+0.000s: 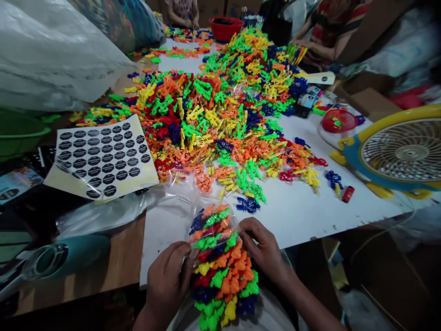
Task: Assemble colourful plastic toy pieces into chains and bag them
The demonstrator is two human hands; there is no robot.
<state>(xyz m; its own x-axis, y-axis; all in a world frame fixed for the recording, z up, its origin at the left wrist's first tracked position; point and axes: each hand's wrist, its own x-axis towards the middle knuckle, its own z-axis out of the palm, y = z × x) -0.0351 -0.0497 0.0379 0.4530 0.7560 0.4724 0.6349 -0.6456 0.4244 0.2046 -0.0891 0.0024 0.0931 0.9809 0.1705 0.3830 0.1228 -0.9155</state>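
Note:
Between my hands is a clear plastic bag (213, 223) filled with small plastic figures (227, 271) in orange, green, blue, red and yellow. My left hand (170, 273) pinches the left edge of the bag, fingers curled with the thumb against it. On the opposite side, my right hand (263, 248) grips the bag's right edge between thumb and fingers. The lower part of the bag hangs toward my lap, in front of the table edge. Just beyond it lie loose figures, among them a dark blue one (248, 204).
A large heap of coloured figures (213, 115) covers the white table (299, 211). To the left lies a sheet of black stickers (103, 156) above a teal bottle (76, 257). A yellow-blue fan (399, 151) stands right. Two other people sit beyond, near a red basin (225, 30).

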